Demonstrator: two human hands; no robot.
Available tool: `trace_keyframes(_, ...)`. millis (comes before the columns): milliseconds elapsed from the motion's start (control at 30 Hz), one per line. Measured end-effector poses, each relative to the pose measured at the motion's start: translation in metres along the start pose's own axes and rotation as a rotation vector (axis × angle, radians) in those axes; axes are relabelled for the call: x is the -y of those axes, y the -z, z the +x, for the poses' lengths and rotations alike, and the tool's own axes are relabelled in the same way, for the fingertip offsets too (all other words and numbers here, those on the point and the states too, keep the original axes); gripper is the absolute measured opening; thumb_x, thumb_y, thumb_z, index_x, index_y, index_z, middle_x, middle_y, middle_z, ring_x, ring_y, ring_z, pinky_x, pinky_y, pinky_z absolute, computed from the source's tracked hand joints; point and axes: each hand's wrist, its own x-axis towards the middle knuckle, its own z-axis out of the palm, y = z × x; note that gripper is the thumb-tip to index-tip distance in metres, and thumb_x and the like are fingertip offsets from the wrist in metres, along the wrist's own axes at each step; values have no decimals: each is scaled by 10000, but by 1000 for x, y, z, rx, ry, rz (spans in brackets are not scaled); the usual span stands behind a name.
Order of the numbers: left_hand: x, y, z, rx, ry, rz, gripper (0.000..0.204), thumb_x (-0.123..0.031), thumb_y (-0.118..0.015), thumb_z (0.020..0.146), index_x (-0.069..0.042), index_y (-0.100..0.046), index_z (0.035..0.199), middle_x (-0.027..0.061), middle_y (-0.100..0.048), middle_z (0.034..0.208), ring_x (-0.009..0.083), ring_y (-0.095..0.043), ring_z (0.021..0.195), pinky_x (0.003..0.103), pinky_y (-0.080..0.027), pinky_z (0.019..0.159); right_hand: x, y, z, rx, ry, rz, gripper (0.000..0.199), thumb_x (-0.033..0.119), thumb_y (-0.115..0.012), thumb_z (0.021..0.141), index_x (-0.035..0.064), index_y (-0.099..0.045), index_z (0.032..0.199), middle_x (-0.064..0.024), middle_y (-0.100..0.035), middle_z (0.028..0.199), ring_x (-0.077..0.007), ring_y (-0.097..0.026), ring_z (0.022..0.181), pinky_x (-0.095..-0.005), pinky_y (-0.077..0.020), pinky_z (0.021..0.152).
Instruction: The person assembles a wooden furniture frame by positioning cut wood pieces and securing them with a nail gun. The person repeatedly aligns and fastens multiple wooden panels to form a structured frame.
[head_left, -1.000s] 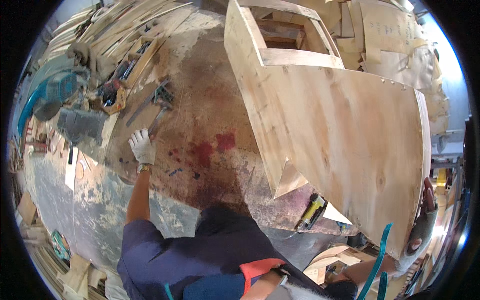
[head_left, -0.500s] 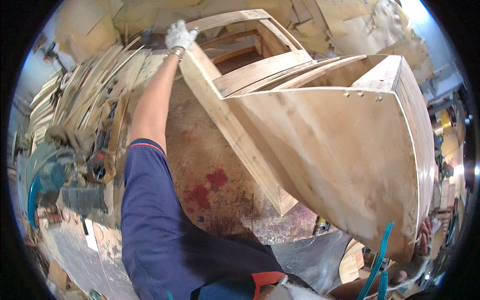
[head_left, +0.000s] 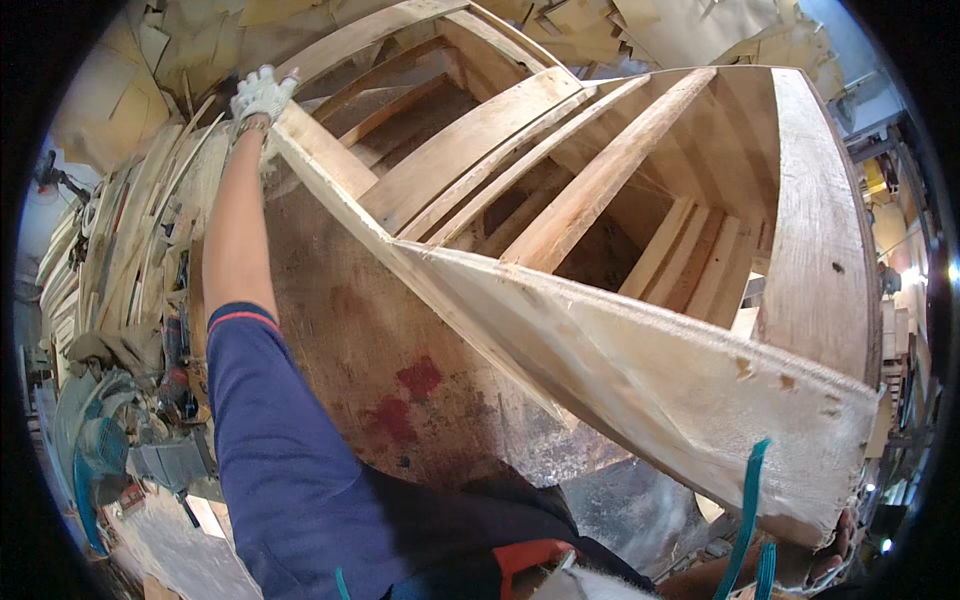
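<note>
A large curved plywood frame with wooden ribs [head_left: 600,230] is tipped up in front of me, its hollow inside facing me. My left hand [head_left: 262,95], in a white work glove, grips the far upper corner of its front panel, with my arm stretched out over the stained workbench [head_left: 380,350]. My right hand [head_left: 825,560] shows only partly at the lower right, fingers curled under the frame's near bottom corner. A teal strap [head_left: 745,520] hangs in front of that corner.
Stacks of wood strips and offcuts [head_left: 120,240] line the left side. A teal power saw [head_left: 95,450] and other tools lie at the lower left. Plywood sheets [head_left: 640,30] lean at the back. Machines and shelving [head_left: 890,280] stand at the right.
My left hand rose from the workbench to the frame's far corner and took hold. The frame has tipped toward me, so its ribbed inside now shows.
</note>
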Motion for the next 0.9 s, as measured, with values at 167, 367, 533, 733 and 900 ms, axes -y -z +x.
trace_keyframes(167, 132, 1, -87, -137, 24, 85, 804, -763, -438, 918, -88, -580, 1332, 249, -597, 1347, 423, -538, 1278, 534, -435, 1050, -17, 18, 48, 37, 59, 168, 716, 526, -375, 1049, -127, -595, 1243, -291, -638, 1240, -370, -638, 1159, -492, -469, 1076)
trace_keyframes(367, 205, 70, -254, -5, 235, 140, 882, -774, -384, 930, -39, -539, 1394, 270, -565, 1386, 442, -539, 1276, 534, -429, 1064, -21, 7, 98, 22, 102, 393, 668, 423, -295, 1083, -151, -587, 1257, -285, -629, 1284, -374, -627, 1185, -497, -466, 1083)
trace_keyframes(533, 215, 116, -353, 39, 281, 159, 950, -794, -335, 928, -6, -533, 1421, 295, -600, 1329, 446, -586, 1207, 543, -454, 1011, -77, -29, 156, 122, 191, 383, 485, 273, -402, 1019, -91, -588, 1281, -210, -634, 1289, -308, -611, 1201, -437, -454, 1090)
trace_keyframes(733, 165, 173, -428, 82, 444, 275, 999, -885, -330, 863, -84, -538, 1422, 285, -613, 1297, 445, -616, 1172, 580, -467, 970, -112, -129, 232, 251, 451, 538, 357, 133, -551, 997, -49, -635, 1293, -150, -681, 1241, -197, -655, 1090, -301, -487, 990)
trace_keyframes(900, 108, 184, -486, 79, 465, 292, 944, -881, -311, 872, -165, -519, 1450, 294, -625, 1224, 466, -629, 1106, 582, -490, 898, -131, -212, 293, 9, 457, 572, 333, 208, -495, 924, -44, -696, 1009, -205, -730, 936, -282, -690, 906, -367, -517, 840)
